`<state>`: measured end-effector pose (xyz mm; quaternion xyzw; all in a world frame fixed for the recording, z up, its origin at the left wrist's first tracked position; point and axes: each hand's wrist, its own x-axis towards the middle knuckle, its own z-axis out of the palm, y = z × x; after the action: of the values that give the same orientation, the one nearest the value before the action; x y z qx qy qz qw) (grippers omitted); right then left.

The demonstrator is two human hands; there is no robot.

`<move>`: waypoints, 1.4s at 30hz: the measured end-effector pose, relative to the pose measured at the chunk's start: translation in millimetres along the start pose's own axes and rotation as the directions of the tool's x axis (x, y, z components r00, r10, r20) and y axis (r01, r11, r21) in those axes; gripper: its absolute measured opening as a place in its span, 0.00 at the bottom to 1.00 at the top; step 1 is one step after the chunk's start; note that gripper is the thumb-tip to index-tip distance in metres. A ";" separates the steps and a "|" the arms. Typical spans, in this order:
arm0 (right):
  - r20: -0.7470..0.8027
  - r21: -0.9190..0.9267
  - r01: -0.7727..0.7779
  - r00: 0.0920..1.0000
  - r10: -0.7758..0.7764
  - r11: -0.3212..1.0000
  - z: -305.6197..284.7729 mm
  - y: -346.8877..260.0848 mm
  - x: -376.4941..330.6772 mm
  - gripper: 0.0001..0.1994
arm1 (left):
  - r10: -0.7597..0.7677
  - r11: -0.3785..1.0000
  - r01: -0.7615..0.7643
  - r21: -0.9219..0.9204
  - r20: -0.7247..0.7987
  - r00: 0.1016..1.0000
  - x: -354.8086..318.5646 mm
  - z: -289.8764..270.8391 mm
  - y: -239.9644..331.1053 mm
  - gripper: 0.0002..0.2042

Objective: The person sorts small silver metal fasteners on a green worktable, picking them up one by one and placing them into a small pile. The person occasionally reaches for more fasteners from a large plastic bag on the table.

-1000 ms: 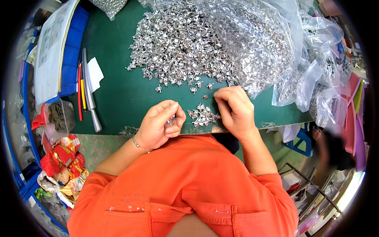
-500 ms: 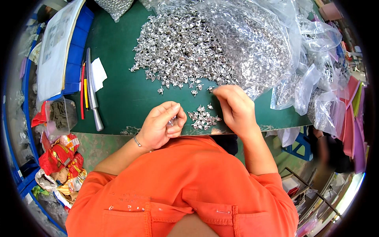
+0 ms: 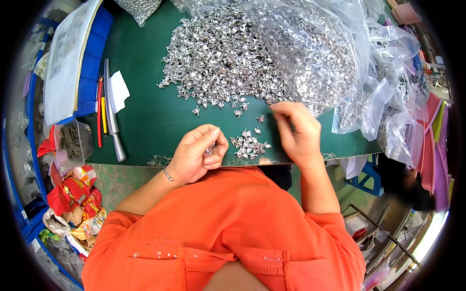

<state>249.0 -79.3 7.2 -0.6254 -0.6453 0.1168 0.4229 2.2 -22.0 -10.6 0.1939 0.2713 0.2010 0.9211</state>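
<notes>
A big heap of small silvery metal pieces (image 3: 218,63) lies on the green tabletop. My left hand (image 3: 198,153) is curled closed near the table's front edge, with small metal pieces partly showing between its fingers. To its right sits a small cluster of the same metal pieces (image 3: 249,145). My right hand (image 3: 300,133) hovers beside the heap's near edge, its forefinger stretched toward the pieces and its thumb apart; I see nothing held in it. A single metal piece (image 3: 260,118) lies just left of its fingers.
Clear plastic bags (image 3: 320,53) cover the heap's right side. On the left are a blue bin (image 3: 97,58), a red pencil (image 3: 100,111), a tapered metal rod (image 3: 111,106), white paper (image 3: 119,91) and a plastic tub (image 3: 75,140). A filled bag (image 3: 141,8) stands at the back.
My right hand has shifted slightly right and up. The single metal piece by its fingertips has come a little nearer to me. My left hand stays in place.
</notes>
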 end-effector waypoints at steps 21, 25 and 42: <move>0.006 0.042 -0.057 0.998 0.057 0.997 -28.9 1.8 -14.0 0.10 | 0.015 1.000 -0.015 -0.007 -0.024 1.000 -0.5 0.8 -1.3 0.13; 0.012 0.073 -0.013 1.000 0.012 0.997 -16.3 1.2 -17.7 0.08 | 0.020 1.000 -0.020 -0.004 -0.014 1.000 0.1 0.6 -1.0 0.13; 0.121 -0.088 0.204 0.974 -0.193 0.975 38.5 0.9 18.9 0.10 | 0.022 1.000 -0.022 -0.004 -0.026 0.999 -0.6 1.3 -0.5 0.13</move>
<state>225.6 -47.4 -9.5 -0.5705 -0.7324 0.0762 0.3636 2.6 -23.0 -9.6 0.1922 0.2807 0.2143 0.9156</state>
